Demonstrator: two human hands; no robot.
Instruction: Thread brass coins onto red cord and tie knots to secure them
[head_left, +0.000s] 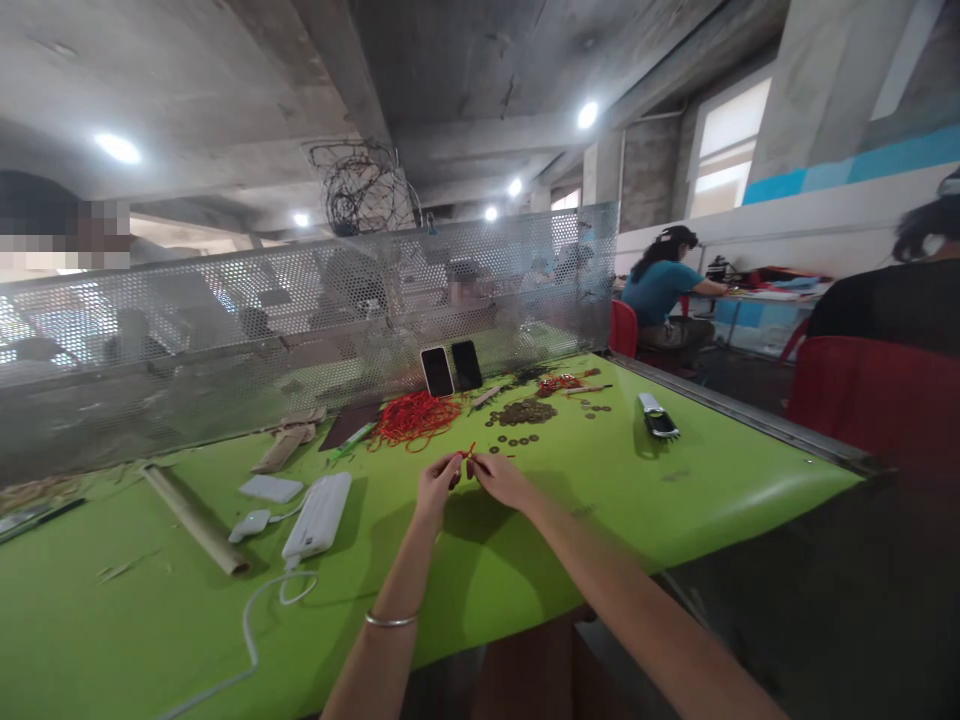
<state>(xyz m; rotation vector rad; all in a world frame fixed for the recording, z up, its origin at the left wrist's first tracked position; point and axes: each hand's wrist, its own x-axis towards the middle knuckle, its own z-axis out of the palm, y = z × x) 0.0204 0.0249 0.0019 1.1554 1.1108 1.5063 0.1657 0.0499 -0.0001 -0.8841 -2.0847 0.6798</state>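
Cat. entry, near to far; ref. pt. = disc pile (pixel 529 411).
- White cable (pixel 251 640): nearest you, well L of pile; runs to power bank (pixel 319 515). Risk: your L forearm could snag it if swung wide.
- Your L hand (pixel 436 485): near side of pile, slightly L; fingertips pinched on red cord (pixel 471 452).
- Your R hand (pixel 504 478): near side, just beside L; fingers pinched on same cord, approx.; exact grip too small to tell. Risk: uneven pull or slack pinch could let cord slip.
- Loose discs (pixel 513 441): just nearside of pile. Risk: R knuckles could scatter them.
- Cord heap (pixel 412 420): L of pile. Risk: loops could tangle if tugged.
- Two phones (pixel 437 372): beyond pile, to L, propped; a knock could topple them.
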